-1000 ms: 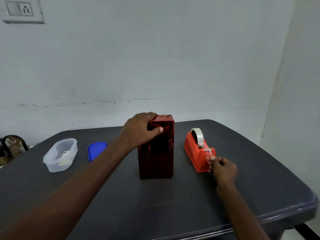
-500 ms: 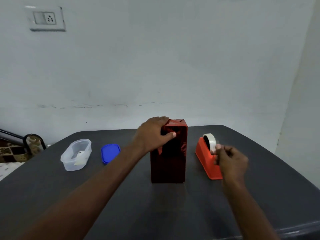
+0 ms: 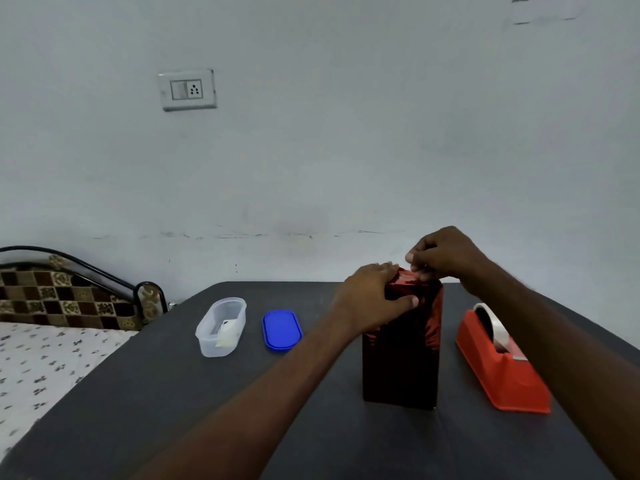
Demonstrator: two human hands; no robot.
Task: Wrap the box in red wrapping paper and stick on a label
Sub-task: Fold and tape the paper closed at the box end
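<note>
On the dark grey counter (image 3: 173, 393), toward its right side and about midway between the far and near edges, the box (image 3: 401, 358) stands upright on one end, already covered in shiny red wrapping paper (image 3: 433, 327). The left hand (image 3: 372, 299) grips the box at its upper left corner, the fingers laid over the top fold and the thumb (image 3: 403, 301) pressed across the near face just below the top edge. The right hand (image 3: 441, 252) is at the top of the box from the far right, its fingers curled and pinching together at the crumpled paper there; whether a strip of tape sits between them is too small to tell. Just beside the box on the right, near the counter's right edge, an orange tape dispenser (image 3: 505, 368) rests with a roll of clear tape (image 3: 493, 323) in it, partly behind the right forearm. To the left of the box, well apart from it and nearer the far-left corner, lies a blue lid (image 3: 281, 330), flat on the counter. Just left of the lid stands a clear plastic container (image 3: 221, 327) with some pale bits of paper (image 3: 223, 330) inside. A bed with a patterned sheet (image 3: 45, 368) lies past the counter's left edge, and a switch plate (image 3: 188, 89) is fixed to the wall behind.
</note>
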